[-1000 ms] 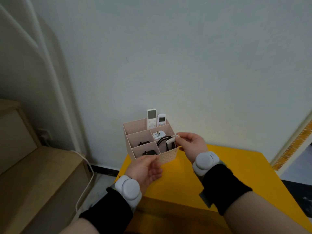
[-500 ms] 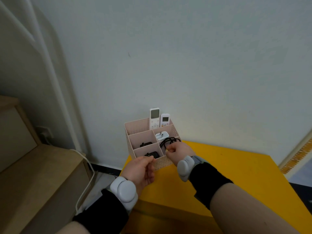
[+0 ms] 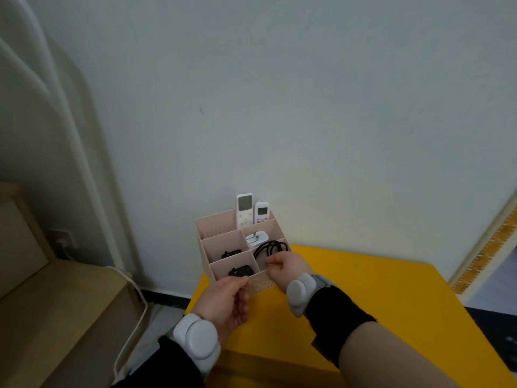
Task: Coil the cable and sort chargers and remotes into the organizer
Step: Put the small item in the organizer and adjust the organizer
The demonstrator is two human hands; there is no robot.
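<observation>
A pink perforated organizer stands at the far left corner of the yellow table. Two white remotes stand upright in its back compartment. A white charger lies in the middle right cell. A black charger and another black charger lie in the two left cells. The coiled black cable sticks out of the front right cell. My right hand reaches over that cell, fingers pinched at the cable's end. My left hand grips the organizer's front wall.
The white wall stands right behind the organizer. To the left are wooden steps with a white cord running from a wall socket. A patterned strip and dark floor lie at the far right.
My right hand has dropped from above the organizer's right edge into the front right cell with the cable end. My left hand has closed on the front wall.
</observation>
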